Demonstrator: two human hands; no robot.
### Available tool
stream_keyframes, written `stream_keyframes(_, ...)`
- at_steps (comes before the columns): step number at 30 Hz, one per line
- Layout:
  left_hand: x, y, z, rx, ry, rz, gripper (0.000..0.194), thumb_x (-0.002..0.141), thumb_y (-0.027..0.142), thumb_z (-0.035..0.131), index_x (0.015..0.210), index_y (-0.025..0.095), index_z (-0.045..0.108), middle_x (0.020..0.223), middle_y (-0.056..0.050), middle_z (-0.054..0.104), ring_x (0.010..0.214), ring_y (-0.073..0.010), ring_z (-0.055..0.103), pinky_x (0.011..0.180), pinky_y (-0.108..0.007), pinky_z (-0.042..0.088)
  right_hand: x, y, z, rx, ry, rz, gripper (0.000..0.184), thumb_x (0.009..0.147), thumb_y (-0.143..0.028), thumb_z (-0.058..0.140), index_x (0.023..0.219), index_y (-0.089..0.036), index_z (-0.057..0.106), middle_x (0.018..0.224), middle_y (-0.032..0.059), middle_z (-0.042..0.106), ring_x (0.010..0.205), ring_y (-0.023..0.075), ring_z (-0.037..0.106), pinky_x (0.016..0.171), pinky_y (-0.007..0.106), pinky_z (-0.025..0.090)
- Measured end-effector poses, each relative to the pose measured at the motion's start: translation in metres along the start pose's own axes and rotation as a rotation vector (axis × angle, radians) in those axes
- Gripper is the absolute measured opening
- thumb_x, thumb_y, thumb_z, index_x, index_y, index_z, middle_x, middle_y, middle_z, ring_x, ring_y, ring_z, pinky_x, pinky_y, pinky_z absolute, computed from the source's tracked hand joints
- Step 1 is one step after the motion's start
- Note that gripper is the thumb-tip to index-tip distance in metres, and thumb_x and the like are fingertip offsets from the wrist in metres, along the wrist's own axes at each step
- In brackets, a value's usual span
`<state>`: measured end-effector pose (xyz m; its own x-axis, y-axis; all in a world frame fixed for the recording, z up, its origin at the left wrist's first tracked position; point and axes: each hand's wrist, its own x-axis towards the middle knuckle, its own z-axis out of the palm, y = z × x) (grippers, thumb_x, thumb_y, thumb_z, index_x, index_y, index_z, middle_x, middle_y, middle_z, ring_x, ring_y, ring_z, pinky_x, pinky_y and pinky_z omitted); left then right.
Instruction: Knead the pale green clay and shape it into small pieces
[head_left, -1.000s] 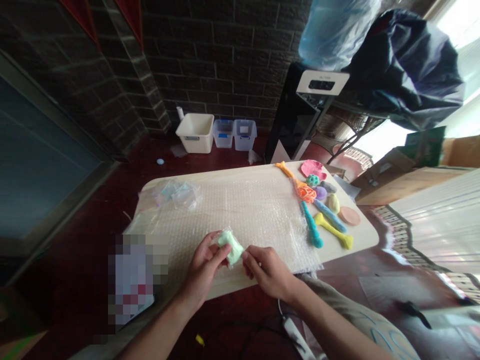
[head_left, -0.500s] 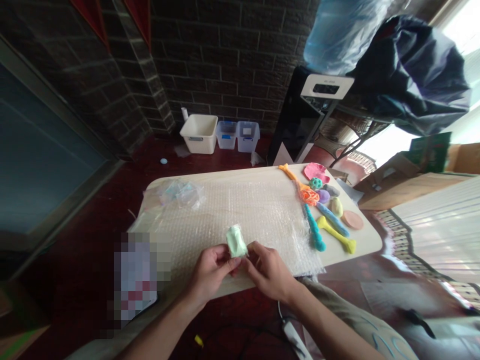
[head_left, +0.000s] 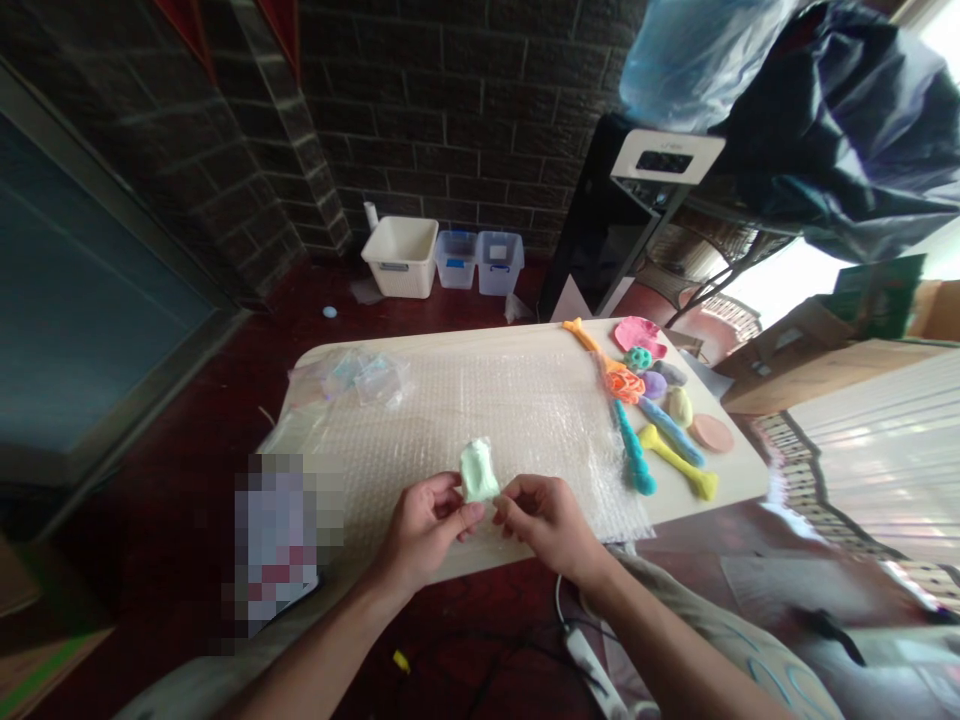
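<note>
A pale green packet of modelling clay (head_left: 478, 470), with what looks like clear film around it, is held up over the near side of the table. My left hand (head_left: 427, 522) grips its lower left edge between thumb and fingers. At the lower right corner, the fingertips of my right hand (head_left: 541, 518) pinch the film. Beneath both hands lies a sheet of bubble wrap (head_left: 525, 410) that covers much of the table (head_left: 739, 480).
Coloured clay shapes crowd the table's right end: a yellow bone-like piece (head_left: 679, 463), a teal twist (head_left: 634, 450), an orange piece (head_left: 622, 383) and a pink one (head_left: 639, 338). Clear plastic bags (head_left: 367, 378) lie at the left. Bins (head_left: 401, 258) and a water dispenser (head_left: 600, 220) stand beyond.
The view has shifted slightly. The packet is tilted a little more upright, and my right fingers have drawn closer together at its lower corner. Both hands stay on it.
</note>
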<state>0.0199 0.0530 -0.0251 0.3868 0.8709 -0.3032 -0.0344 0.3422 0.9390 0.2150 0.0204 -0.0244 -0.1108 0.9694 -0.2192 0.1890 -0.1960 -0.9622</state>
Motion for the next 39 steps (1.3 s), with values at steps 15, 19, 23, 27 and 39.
stream_keyframes(15, 0.0, 0.004, -0.004, -0.023, -0.006, 0.03, 0.031, 0.079, 0.036, 0.084, 0.094, 0.012, 0.072, 0.074, -0.002, 0.068, 0.063, -0.0129, 0.059, 0.058, -0.023, 0.046, 0.005, -0.01, -0.002, 0.366, -0.049, 0.136, 0.041, 0.077, -0.052, 0.086, 0.077, -0.014, 0.074, 0.063, 0.0035, 0.071, 0.05, 0.0102, 0.059, 0.049, 0.022, 0.045)
stream_keyframes(19, -0.001, 0.004, -0.005, -0.009, -0.002, 0.022, 0.036, 0.078, 0.038, 0.085, 0.098, 0.011, 0.072, 0.074, -0.002, 0.068, 0.063, -0.0128, 0.059, 0.059, -0.023, 0.046, 0.006, -0.005, -0.001, 0.335, -0.047, 0.16, 0.038, 0.073, -0.047, 0.089, 0.082, -0.014, 0.073, 0.057, 0.0004, 0.068, 0.048, 0.0098, 0.056, 0.049, 0.022, 0.042)
stream_keyframes(23, -0.001, 0.005, -0.004, 0.015, 0.019, 0.019, 0.037, 0.077, 0.039, 0.086, 0.099, 0.012, 0.071, 0.071, -0.001, 0.067, 0.063, -0.013, 0.06, 0.06, -0.023, 0.047, 0.004, -0.001, 0.0, 0.219, 0.024, 0.087, 0.032, 0.077, -0.041, 0.086, 0.087, -0.015, 0.071, 0.067, 0.0013, 0.07, 0.053, 0.0106, 0.058, 0.052, 0.023, 0.043)
stream_keyframes(27, 0.0, 0.003, -0.004, 0.023, 0.045, 0.018, 0.037, 0.076, 0.036, 0.086, 0.099, 0.012, 0.069, 0.071, -0.001, 0.068, 0.062, -0.013, 0.061, 0.059, -0.023, 0.046, -0.001, -0.004, 0.001, -0.033, 0.123, -0.047, 0.022, 0.085, -0.037, 0.077, 0.083, -0.017, 0.07, 0.069, 0.003, 0.071, 0.057, 0.0131, 0.061, 0.053, 0.025, 0.044)
stream_keyframes(39, -0.004, -0.004, 0.0, 0.068, -0.005, 0.042, 0.031, 0.08, 0.031, 0.083, 0.099, 0.014, 0.066, 0.068, 0.001, 0.068, 0.063, -0.0136, 0.061, 0.061, -0.023, 0.046, -0.007, -0.006, 0.002, -0.428, 0.131, -0.283, 0.007, 0.079, -0.013, 0.066, 0.079, -0.019, 0.063, 0.068, -0.0009, 0.067, 0.058, 0.0118, 0.06, 0.057, 0.023, 0.044)
